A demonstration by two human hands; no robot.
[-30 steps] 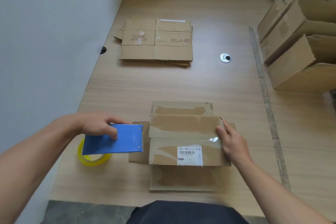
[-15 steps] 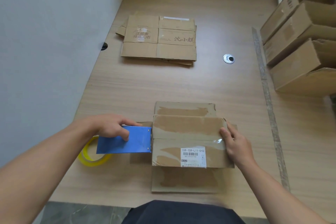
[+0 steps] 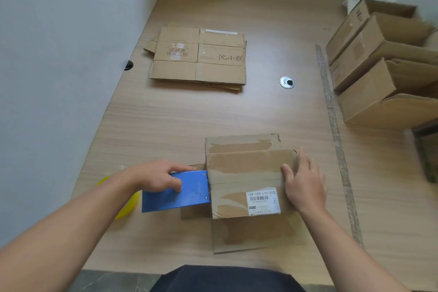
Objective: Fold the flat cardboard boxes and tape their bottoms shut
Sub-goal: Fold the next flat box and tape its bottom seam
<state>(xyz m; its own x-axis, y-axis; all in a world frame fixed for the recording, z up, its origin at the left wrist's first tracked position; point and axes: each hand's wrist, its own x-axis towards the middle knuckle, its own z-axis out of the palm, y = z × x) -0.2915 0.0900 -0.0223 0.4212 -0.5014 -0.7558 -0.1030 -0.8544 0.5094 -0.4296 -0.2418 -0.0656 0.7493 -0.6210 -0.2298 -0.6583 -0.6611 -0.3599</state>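
Note:
A folded cardboard box [image 3: 246, 173] stands bottom-up near the table's front edge, its two flaps meeting at a seam, a white barcode label [image 3: 262, 201] on the near flap. My left hand [image 3: 157, 175] grips a blue tape dispenser [image 3: 176, 192], whose front edge touches the box's left side at the seam. A yellow tape roll [image 3: 128, 206] shows behind the dispenser. My right hand [image 3: 302, 184] lies flat on the box's right end, thumb across the seam. Clear tape runs along the seam.
A stack of flat cardboard boxes [image 3: 199, 57] lies at the far middle of the wooden table [image 3: 166, 121]. Several folded boxes [image 3: 379, 66] are piled at the right. A round metal grommet [image 3: 287, 82] sits between them. A wall runs along the left.
My left hand has moved the blue dispenser rightwards until it touches the box's left side. My right hand stays pressed on the right end of the box.

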